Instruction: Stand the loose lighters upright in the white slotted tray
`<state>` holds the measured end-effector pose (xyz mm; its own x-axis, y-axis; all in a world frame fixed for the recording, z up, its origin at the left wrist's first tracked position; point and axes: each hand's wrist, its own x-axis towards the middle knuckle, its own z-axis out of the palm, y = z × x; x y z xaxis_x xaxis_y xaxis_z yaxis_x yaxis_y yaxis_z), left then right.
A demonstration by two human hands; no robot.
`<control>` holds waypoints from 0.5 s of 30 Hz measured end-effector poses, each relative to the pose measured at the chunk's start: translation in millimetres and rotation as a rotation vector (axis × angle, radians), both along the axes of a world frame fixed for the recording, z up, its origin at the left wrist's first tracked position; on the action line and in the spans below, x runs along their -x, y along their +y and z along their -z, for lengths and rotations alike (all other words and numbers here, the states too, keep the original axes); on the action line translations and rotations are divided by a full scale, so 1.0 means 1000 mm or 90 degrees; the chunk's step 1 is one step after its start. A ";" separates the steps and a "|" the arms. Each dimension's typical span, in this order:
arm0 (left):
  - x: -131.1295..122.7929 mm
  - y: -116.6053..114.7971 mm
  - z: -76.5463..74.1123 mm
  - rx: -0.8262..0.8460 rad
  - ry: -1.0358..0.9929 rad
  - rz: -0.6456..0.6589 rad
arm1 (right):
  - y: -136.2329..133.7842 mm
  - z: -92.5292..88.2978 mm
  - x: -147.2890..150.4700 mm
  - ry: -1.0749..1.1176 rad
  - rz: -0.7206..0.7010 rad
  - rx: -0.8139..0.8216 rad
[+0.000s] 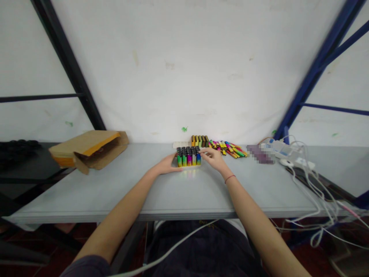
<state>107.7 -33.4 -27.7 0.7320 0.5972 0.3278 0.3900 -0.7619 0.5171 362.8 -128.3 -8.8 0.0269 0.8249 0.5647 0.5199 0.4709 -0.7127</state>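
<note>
Several lighters [189, 157] with black tops and shiny rainbow bodies stand upright in rows in a pale, low tray [190, 167] on the table. Around the tray's left end my left hand [167, 164] is closed, the thumb lying along the front lower edge and the fingers partly hidden behind. My right hand [211, 157] is at the right end of the rows, its thumb and fingers pinched on the black top of a lighter at the corner. The fingers cover most of that lighter.
Behind stand a second block of upright lighters [199, 140] and a white empty-looking tray [181, 144]. Loose lighters [235, 150] lie in a pile to the right. An opened cardboard box [89, 148] is at left. A power strip [284, 149] and tangled white cables [313, 182] occupy the right side.
</note>
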 end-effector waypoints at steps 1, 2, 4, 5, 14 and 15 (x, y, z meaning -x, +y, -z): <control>-0.001 -0.001 0.000 0.001 0.000 0.000 | 0.001 0.001 0.000 0.035 0.005 0.014; -0.001 -0.001 -0.001 0.002 0.003 -0.003 | 0.003 0.002 -0.001 0.073 0.014 0.030; 0.000 -0.001 -0.004 0.004 0.022 -0.022 | 0.008 0.006 -0.004 0.135 0.051 0.060; 0.002 -0.001 -0.006 0.004 0.039 -0.036 | 0.010 0.009 -0.006 0.147 0.080 0.069; 0.062 0.014 -0.029 0.113 0.084 -0.146 | 0.011 0.027 0.007 -0.227 0.175 0.077; 0.070 0.017 -0.030 0.117 0.078 -0.182 | 0.012 0.029 0.015 -0.275 0.160 0.073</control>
<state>38.0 -16.6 2.0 0.5542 0.8243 0.1160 0.6410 -0.5115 0.5723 347.5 -115.9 -37.3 0.0169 0.8798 0.4750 0.8653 0.2251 -0.4478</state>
